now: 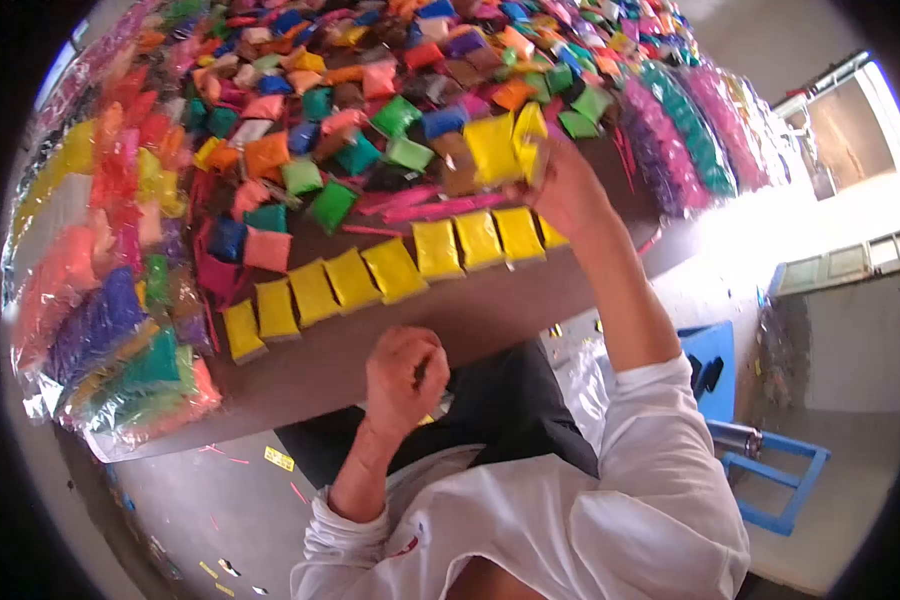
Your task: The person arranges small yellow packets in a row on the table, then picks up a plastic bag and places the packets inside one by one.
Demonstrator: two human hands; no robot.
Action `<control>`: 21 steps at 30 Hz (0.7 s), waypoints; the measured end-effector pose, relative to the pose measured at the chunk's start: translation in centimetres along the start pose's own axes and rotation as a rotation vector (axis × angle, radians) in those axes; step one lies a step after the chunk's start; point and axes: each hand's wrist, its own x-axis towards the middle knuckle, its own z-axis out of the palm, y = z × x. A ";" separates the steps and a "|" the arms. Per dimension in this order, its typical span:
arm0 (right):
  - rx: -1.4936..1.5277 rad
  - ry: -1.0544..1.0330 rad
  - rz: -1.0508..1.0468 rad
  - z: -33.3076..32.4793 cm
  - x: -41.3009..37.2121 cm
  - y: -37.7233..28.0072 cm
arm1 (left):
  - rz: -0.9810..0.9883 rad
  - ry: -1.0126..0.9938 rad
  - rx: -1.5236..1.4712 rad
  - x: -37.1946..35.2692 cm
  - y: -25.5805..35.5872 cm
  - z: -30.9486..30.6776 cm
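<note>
My right hand (568,190) is closed on yellow packets (492,148), at least two of them, held up over the table at the right end of a row. Along the table's near edge runs that row of several flat yellow packets (393,270), laid side by side. Close to the edge, below the row's middle, my left hand (407,378) is curled into a loose fist, and nothing shows in it. Pink strips (440,207) lie behind the row.
A heap of small packets in many colours (360,100) covers the far side of the brown table (370,322). Clear bags of packets stand at left (100,320) and right (685,130). A blue metal frame (790,490) is on the floor at right, and scraps litter the floor.
</note>
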 end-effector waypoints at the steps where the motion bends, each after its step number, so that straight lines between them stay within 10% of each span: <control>1: -0.021 0.018 0.037 -0.7 -2.9 0.9 | 0.011 0.011 0.002 0.0 0.0 0.1; 9: -0.601 0.051 0.173 1.3 -12.7 4.9 | 0.038 0.023 0.045 0.0 0.2 0.5; 13: -0.951 0.019 -0.179 1.1 -11.9 7.2 | 0.046 0.042 0.058 -0.1 0.2 0.6; 21: -0.686 0.072 -0.002 2.6 -13.7 6.5 | -0.148 0.012 -0.099 -0.8 -0.2 0.4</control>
